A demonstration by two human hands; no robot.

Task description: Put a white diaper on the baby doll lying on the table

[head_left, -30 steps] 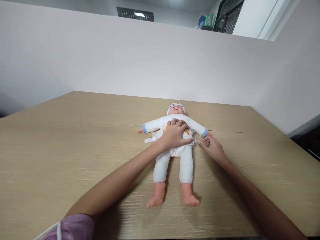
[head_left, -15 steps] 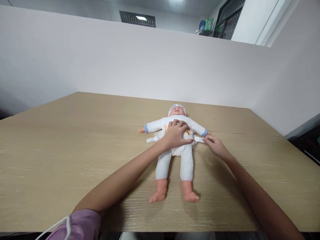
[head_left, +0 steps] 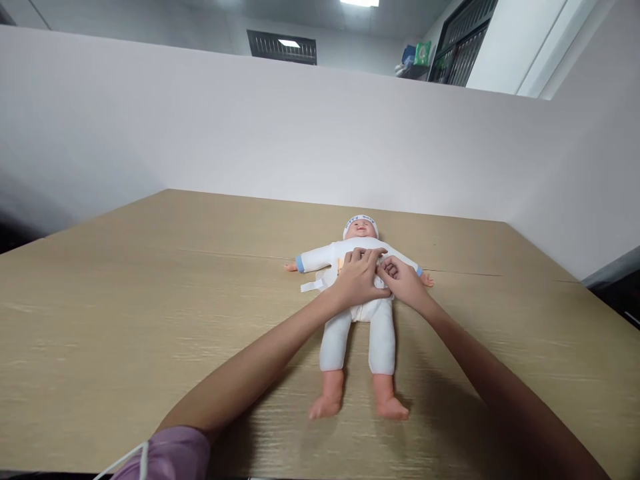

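Head view. Doll [head_left: 359, 247]: on its back on the worktop [head_left: 175, 327]. Diaper [head_left: 367, 312]: around the doll's waist; likely light and soft, best taken by the thin tab [head_left: 311, 286], loose beside the doll on the left hand's side. Left hand [head_left: 356, 278]: fingers spread over the doll's belly, no grip visible. Right hand [head_left: 405, 283]: fingers curled at the doll's waist; cannot tell if holding anything. Half a second ago: these fingers were out beside the doll, at the opposite tab, now unseen.

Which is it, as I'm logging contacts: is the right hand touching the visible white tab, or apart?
Apart: the head view shows the left hand lying between the right hand and the white tab.
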